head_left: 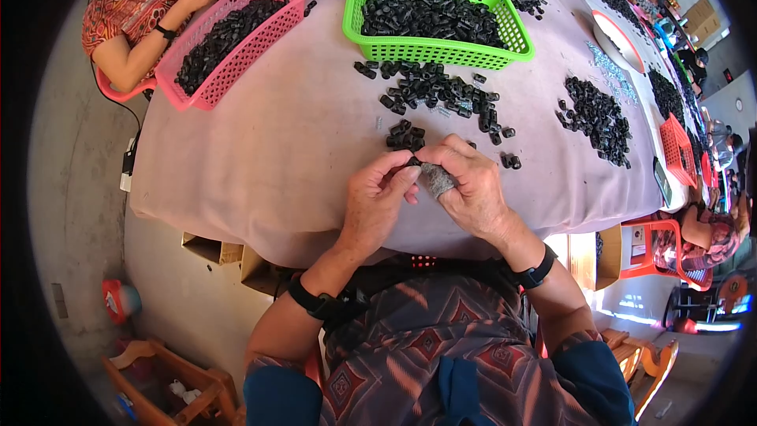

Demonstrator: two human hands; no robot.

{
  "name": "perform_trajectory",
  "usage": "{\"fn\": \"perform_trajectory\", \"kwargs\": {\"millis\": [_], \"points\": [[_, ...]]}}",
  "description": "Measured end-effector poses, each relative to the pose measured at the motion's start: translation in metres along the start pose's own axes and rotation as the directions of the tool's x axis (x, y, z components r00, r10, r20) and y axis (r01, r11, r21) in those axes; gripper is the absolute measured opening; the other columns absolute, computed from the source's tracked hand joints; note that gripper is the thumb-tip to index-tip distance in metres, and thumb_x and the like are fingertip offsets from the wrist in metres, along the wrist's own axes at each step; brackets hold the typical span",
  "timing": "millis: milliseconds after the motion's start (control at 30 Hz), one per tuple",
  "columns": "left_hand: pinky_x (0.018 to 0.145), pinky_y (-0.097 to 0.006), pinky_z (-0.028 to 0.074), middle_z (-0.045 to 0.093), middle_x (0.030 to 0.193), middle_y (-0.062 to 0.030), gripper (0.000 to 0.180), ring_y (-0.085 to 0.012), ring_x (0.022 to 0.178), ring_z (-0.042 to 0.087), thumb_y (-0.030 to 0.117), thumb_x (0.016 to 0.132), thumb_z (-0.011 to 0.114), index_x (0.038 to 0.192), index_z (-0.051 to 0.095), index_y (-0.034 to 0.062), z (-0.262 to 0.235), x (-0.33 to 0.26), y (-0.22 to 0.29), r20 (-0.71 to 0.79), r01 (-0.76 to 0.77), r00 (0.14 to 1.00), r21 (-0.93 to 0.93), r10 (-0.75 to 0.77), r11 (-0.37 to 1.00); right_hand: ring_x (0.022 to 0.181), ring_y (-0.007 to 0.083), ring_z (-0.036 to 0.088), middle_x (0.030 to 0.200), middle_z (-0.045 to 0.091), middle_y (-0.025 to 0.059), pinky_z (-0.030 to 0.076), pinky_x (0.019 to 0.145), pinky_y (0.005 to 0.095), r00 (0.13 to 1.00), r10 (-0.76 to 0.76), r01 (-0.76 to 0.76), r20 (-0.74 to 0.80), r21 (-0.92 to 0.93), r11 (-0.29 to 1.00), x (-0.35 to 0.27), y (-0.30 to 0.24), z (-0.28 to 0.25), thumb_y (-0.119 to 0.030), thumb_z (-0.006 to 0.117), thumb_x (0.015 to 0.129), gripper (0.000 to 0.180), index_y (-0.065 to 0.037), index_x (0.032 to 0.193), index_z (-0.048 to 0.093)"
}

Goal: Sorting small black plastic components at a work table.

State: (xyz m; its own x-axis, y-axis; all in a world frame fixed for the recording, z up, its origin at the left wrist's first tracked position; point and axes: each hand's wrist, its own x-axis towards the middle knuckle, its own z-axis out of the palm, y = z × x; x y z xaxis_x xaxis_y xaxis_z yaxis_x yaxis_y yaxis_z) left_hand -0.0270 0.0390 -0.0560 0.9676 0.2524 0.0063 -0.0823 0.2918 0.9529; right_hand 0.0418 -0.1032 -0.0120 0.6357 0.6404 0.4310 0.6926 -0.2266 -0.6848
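Observation:
Close to the table's near edge, my two hands meet at a small black plastic part (pixel 413 162). Thumb and forefinger of my left hand (pixel 374 199) pinch it from the left. My right hand (pixel 479 189) is closed, its fingertips against the same part; a grey knitted cover (pixel 438 180) is wrapped on one digit. The fingers hide most of the part. Just beyond my fingertips lies a small cluster of black parts (pixel 405 136), with a larger loose pile (pixel 441 91) farther off. Tiny metal springs (pixel 443 112) lie among them.
A green basket (pixel 441 55) of black parts stands ahead, a pink basket (pixel 256 47) at the far left beside a seated person (pixel 134 24). More black parts (pixel 595 122) lie right, near scattered metal pieces (pixel 613 71) and a white basin (pixel 619 43). Cardboard boxes (pixel 213 248) sit below the table.

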Motion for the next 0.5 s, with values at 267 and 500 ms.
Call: {"fn": "perform_trajectory", "kwargs": {"millis": [267, 500], "points": [[0.058, -0.025, 0.051, 0.060, 0.081, -0.0047, 0.022, -0.0090, 0.068, 0.056, 0.006, 0.088, 0.060, 0.107, 0.059, -0.0029, -0.008, 0.004, 0.001, -0.057, -0.002, 0.998, -0.070, -0.002, 0.998, 0.075, 0.0248, 0.061, 0.084, 0.057, 0.0123, 0.049, 0.067, 0.0324, 0.964, 0.096, -0.142, 0.248, 0.179, 0.974, 0.003, -0.002, -0.011, 0.011, 0.052, 0.070, 0.051, -0.007, 0.118, 0.056], [0.062, -0.026, 0.047, 0.058, 0.082, -0.0034, 0.021, -0.0092, 0.071, 0.052, 0.009, 0.091, 0.053, 0.108, 0.059, -0.0019, -0.008, 0.004, 0.011, 0.112, 0.134, 0.988, -0.288, -0.105, 0.948, 0.062, 0.0189, 0.056, 0.069, 0.057, 0.0104, 0.046, 0.061, 0.0289, 0.953, 0.112, -0.177, 0.281, 0.219, 0.960, 0.003, -0.007, -0.019, 0.013, 0.049, 0.067, 0.061, -0.011, 0.123, 0.054]]}}
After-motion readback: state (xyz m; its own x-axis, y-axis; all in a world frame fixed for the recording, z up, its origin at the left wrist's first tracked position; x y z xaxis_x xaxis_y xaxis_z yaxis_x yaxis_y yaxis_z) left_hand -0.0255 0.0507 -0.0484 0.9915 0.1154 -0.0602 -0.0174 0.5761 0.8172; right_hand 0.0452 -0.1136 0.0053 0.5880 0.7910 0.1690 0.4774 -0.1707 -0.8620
